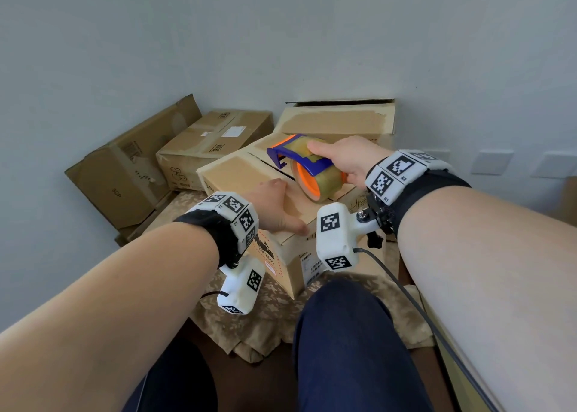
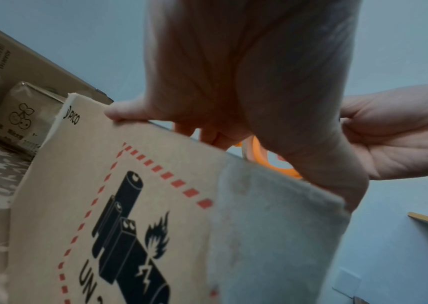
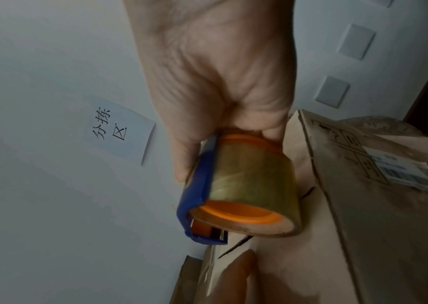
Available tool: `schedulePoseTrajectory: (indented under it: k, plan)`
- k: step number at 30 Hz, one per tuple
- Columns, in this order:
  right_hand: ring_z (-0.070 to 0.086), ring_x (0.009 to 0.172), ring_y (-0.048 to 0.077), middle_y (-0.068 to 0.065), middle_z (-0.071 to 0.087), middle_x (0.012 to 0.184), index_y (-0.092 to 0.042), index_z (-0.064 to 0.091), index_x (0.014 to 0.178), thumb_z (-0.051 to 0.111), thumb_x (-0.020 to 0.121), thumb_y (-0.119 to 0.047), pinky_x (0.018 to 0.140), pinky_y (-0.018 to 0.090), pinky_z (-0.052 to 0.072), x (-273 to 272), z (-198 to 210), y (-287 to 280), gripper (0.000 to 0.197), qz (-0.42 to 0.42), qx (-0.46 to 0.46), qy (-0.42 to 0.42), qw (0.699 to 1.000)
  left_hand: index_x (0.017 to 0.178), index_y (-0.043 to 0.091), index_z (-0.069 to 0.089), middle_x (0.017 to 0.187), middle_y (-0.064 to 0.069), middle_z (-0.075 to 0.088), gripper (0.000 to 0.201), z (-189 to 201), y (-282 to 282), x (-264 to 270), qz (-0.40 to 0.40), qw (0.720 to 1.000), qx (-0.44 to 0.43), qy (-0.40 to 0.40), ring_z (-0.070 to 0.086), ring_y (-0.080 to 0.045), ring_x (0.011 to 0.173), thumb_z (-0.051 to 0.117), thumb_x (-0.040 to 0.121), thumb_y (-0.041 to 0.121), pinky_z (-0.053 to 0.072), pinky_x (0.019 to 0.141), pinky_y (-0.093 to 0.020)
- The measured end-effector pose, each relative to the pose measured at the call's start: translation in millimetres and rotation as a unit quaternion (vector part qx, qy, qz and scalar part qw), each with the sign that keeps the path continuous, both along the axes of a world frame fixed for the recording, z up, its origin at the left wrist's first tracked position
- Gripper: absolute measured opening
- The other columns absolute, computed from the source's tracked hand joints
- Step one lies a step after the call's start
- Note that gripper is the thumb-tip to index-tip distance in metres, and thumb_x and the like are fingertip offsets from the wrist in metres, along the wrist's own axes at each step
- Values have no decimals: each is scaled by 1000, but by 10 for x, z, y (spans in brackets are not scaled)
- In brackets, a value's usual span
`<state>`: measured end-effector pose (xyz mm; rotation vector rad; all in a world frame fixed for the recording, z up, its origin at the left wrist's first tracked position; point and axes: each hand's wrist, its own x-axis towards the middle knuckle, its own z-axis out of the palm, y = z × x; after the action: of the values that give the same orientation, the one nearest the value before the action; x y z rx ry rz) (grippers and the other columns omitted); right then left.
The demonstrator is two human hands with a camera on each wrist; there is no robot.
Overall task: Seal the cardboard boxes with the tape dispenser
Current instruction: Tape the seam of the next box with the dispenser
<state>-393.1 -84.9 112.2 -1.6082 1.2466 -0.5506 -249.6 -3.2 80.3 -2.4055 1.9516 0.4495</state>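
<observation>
A brown cardboard box [image 1: 231, 174] with a battery warning print [image 2: 129, 236] stands in front of me, a dark gap showing between its top flaps. My left hand [image 1: 274, 205] lies flat on the near part of the box top, thumb along the front edge, fingers [image 2: 127, 112] pressing on the flap. My right hand [image 1: 346, 162] grips the tape dispenser [image 1: 312, 168], a blue frame with an orange core and a clear tape roll [image 3: 241, 185]. It sits over the seam, cutter end pointing away. Whether the roll touches the box I cannot tell.
A tilted box [image 1: 125, 174] leans against the left wall. A taped box [image 1: 212, 143] and a larger one [image 1: 337, 121] stand behind. All rest on a camouflage cloth [image 1: 268, 318]. My knees [image 1: 352, 333] are close in front. A paper sign [image 3: 122, 131] hangs on the wall.
</observation>
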Motion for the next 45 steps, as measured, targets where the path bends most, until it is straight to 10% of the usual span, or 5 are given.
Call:
schedulePoseTrajectory:
  k: [5,14,19,26,45]
  plan:
    - [65,103,31,12,70,106,-9,64,100,59,34,-69,97,47,48,50,-70,-75,89,16,4,-28,999,137,11,34,130,-4,44,111,-30,4,17,-1,1000,-8,7,45,-22,117,72,51,70,42,99,-43]
    - [60,102,34,18,64,112,5,61,115,53,89,-44,97,45,46,29,34,78,56,27,-34,-1,999,129,9,40,122,-4,47,104,-26,9,3,-12,1000,-8,-15,46,-23,111,70,51,70,44,96,-44]
    - [49,77,23,7,53,82,-15,57,83,56,84,-45,72,33,36,-78,37,87,31,20,-52,23,998,124,9,43,118,-3,50,91,9,13,-19,-18,999,-2,-32,49,-25,106,73,59,65,46,93,-44]
    - [49,73,23,6,54,77,-16,56,79,58,78,-53,71,33,38,-292,-38,77,36,24,-67,55,996,126,14,46,115,-2,57,113,37,45,-75,16,1000,-10,-5,56,-21,102,62,33,76,49,91,-41]
    - [57,77,27,8,60,82,-14,60,85,56,77,-63,76,34,45,-802,-56,142,50,33,-62,151,986,123,3,44,112,-11,53,99,85,83,-134,67,995,2,-73,52,-25,100,76,54,67,48,81,-35]
